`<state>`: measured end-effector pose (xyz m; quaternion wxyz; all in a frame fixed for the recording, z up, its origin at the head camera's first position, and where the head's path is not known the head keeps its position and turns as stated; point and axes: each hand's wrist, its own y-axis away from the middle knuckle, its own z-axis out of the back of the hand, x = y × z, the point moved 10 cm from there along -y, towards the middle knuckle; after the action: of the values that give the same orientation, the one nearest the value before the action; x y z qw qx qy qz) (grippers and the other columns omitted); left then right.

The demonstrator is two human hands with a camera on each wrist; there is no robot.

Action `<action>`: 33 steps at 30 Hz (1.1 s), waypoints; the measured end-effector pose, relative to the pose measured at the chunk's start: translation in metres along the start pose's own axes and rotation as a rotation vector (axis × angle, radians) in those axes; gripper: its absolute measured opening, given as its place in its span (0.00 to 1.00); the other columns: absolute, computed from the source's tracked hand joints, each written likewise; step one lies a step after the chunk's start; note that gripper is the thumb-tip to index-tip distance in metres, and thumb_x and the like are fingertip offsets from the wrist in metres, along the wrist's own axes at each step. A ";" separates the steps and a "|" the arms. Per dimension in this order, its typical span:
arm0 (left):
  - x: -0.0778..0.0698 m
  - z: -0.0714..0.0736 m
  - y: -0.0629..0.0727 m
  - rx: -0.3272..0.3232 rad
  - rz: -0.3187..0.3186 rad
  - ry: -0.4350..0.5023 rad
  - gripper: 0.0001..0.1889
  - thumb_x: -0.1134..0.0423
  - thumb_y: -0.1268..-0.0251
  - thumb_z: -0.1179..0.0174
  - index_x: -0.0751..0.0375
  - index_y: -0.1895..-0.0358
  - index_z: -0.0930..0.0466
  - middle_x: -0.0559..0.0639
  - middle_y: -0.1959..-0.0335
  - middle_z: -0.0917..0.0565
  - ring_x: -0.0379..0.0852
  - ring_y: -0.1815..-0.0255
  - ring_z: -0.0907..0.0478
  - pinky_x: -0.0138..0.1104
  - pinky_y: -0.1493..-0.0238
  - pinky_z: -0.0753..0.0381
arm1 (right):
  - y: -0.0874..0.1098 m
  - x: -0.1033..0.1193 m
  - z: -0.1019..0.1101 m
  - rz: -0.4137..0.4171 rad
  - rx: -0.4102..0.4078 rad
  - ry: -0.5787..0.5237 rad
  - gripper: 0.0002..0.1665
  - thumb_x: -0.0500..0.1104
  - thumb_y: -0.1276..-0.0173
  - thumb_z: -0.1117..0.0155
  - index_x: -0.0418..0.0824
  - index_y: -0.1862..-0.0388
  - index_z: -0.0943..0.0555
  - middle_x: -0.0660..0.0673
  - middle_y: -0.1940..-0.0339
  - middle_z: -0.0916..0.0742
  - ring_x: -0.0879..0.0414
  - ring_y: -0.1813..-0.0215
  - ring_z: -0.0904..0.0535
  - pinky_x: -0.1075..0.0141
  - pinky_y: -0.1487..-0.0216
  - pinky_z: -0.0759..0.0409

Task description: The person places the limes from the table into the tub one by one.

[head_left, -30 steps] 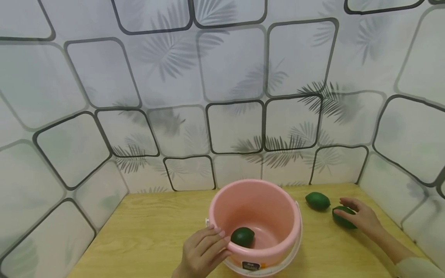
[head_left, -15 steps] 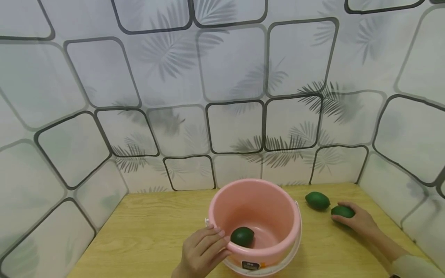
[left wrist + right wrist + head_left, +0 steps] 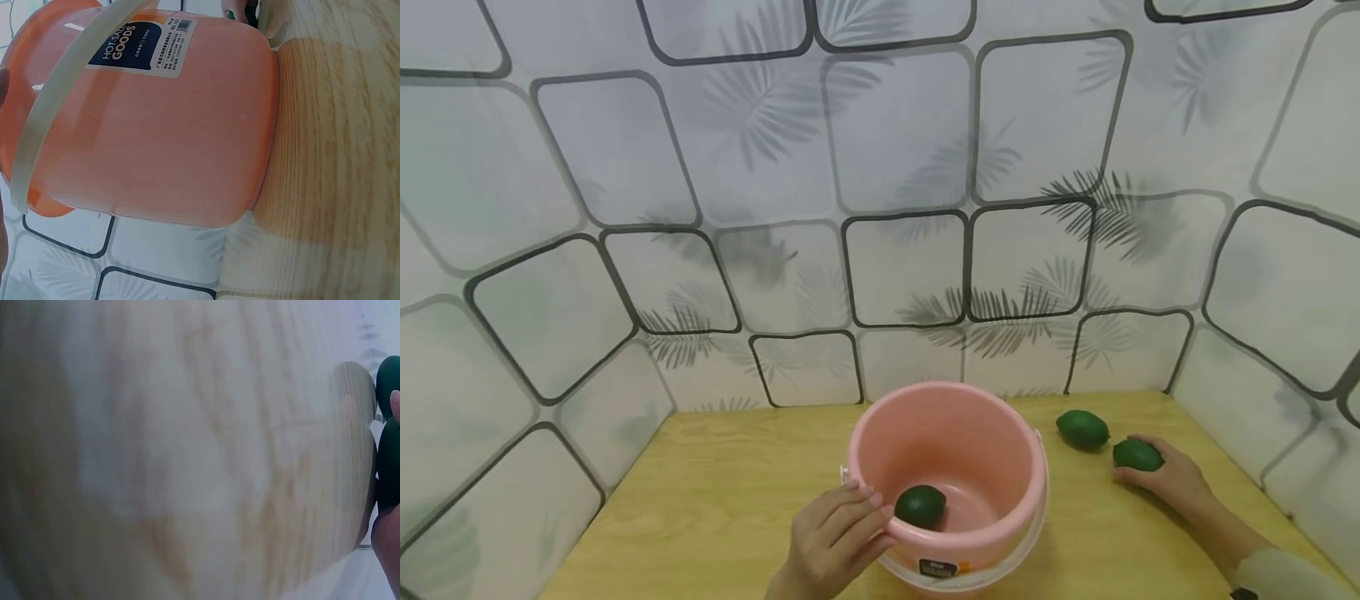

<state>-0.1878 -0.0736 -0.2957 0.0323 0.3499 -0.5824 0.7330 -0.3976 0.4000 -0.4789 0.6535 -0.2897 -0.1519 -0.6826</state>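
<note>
A pink bucket [image 3: 964, 546] with a white handle stands on the wooden table, and one green lime [image 3: 921, 507] lies inside on its bottom. At the near left of the rim my left hand [image 3: 835, 537] grips the bucket, fingers over the edge. Over to the right, my right hand [image 3: 1176, 479] holds a second lime [image 3: 1137, 455] between thumb and fingers, low at the tabletop. A third lime [image 3: 1082, 429] lies just behind it. In the right wrist view the held lime [image 3: 389, 465] shows only at the right edge, partly cut off.
The wooden table [image 3: 722, 500] meets patterned walls [image 3: 910, 275] at the back and both sides. A label [image 3: 140, 47] is on the bucket's outside, and its white handle [image 3: 56, 94] hangs down across the front.
My right hand has closed its thumb and fingers around the nearer lime and drawn it slightly left and back. The left hand keeps its place on the rim. The head view has tilted slightly.
</note>
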 end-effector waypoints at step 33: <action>-0.002 0.003 -0.002 -0.010 -0.033 -0.003 0.14 0.57 0.37 0.38 0.66 0.73 0.16 0.53 0.75 0.15 0.46 0.73 0.18 0.34 0.71 0.15 | 0.004 0.012 0.006 0.015 -0.050 0.006 0.42 0.55 0.46 0.27 0.31 0.41 0.30 0.21 0.51 0.24 0.33 0.56 0.23 0.59 0.68 0.25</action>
<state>-0.1839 -0.0743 -0.2946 0.0454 0.3605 -0.5801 0.7290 -0.3920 0.3936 -0.4676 0.6514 -0.3051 -0.1307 -0.6823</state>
